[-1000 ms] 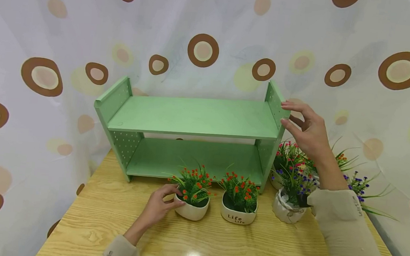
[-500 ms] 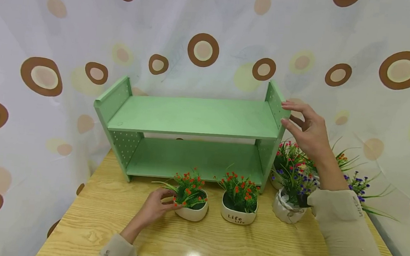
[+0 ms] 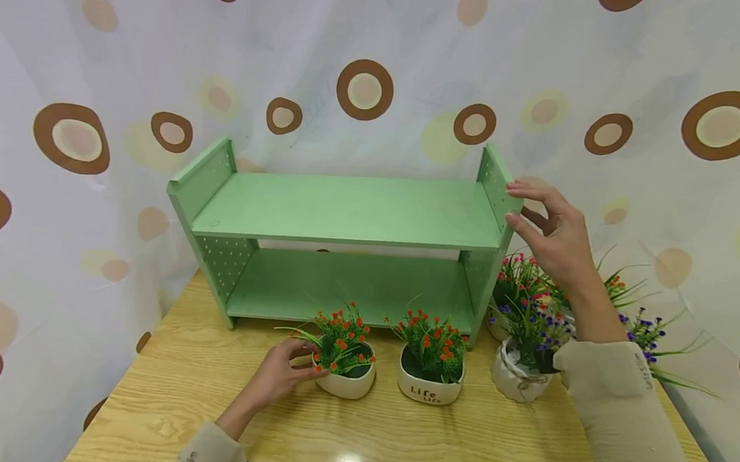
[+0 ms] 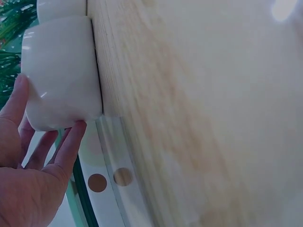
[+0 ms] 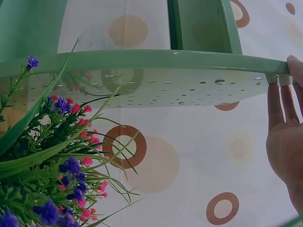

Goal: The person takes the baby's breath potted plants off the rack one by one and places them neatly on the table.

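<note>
My left hand grips the left end of a white ceramic flower pot with red artificial flowers, standing on the wooden table. In the left wrist view, its thumb lies at the rim of the smooth white pot and the fingertips press against its side. Higher up, my right hand pinches the top front corner of the green shelf's right side panel. The right wrist view shows the thumb on one side of this perforated panel and the fingers on the other.
A second white pot, lettered "Life", stands just right of the first. Purple and pink flowers in a white pot, with several more plants, crowd beside the shelf under my right forearm. The two-tier green shelf stands before a patterned curtain.
Over the last second the left pot has turned slightly, its leaves swinging out to the left over my left hand. My right hand has stayed on the shelf panel.
</note>
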Action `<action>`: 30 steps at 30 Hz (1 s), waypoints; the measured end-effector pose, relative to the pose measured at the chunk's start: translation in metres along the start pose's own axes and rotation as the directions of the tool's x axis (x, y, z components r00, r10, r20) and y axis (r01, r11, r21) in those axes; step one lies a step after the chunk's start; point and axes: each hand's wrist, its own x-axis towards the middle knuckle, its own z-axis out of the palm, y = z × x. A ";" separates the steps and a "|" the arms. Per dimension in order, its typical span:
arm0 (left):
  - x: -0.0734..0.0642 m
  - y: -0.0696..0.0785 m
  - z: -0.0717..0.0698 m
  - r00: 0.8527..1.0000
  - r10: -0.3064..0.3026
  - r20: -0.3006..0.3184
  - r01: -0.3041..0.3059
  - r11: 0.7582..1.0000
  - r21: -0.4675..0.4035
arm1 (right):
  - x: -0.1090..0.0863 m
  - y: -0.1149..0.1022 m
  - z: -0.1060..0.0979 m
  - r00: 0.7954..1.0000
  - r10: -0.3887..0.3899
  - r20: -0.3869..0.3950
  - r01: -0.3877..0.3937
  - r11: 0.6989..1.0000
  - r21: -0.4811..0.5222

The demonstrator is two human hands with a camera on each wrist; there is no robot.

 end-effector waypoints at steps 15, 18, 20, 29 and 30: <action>0.004 0.002 0.006 0.999 0.035 -0.014 -0.035 0.999 0.002 | -0.001 0.000 0.000 1.000 -0.005 -0.006 0.005 1.000 0.005; 0.002 -0.001 0.006 0.999 0.033 -0.019 -0.034 0.999 -0.032 | 0.000 -0.003 0.006 1.000 0.001 0.010 -0.001 1.000 0.011; 0.000 -0.001 0.004 0.999 0.022 -0.023 -0.023 0.999 -0.043 | -0.003 -0.006 0.010 1.000 0.016 0.027 -0.016 1.000 -0.004; -0.011 0.011 -0.043 0.991 0.127 -0.040 -0.118 0.978 0.170 | -0.065 0.019 0.005 0.979 0.169 0.111 -0.121 0.930 -0.346; -0.014 0.013 -0.050 0.989 0.143 -0.037 -0.130 0.961 0.244 | -0.074 0.016 0.003 0.970 0.196 0.142 -0.126 0.909 -0.397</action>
